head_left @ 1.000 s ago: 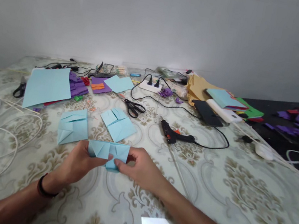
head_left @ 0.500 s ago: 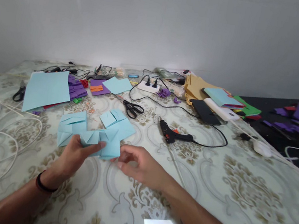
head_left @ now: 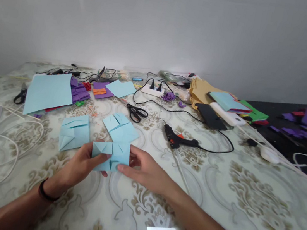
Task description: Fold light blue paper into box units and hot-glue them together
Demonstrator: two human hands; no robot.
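- My left grip (head_left: 82, 162) is pinching the left side of a folded blue paper (head_left: 120, 155), thumb across its front.
- My right grip (head_left: 144, 169) is pinching its right edge, thumb at the near corner.
- I am holding this paper over the near part of the worktop (head_left: 210, 195).
- A second folded piece (head_left: 76, 137) is lying left; a third (head_left: 124, 130) is lying just beyond.
- Black scissors (head_left: 136, 112) are lying farther off, a glue gun (head_left: 180, 140) right.
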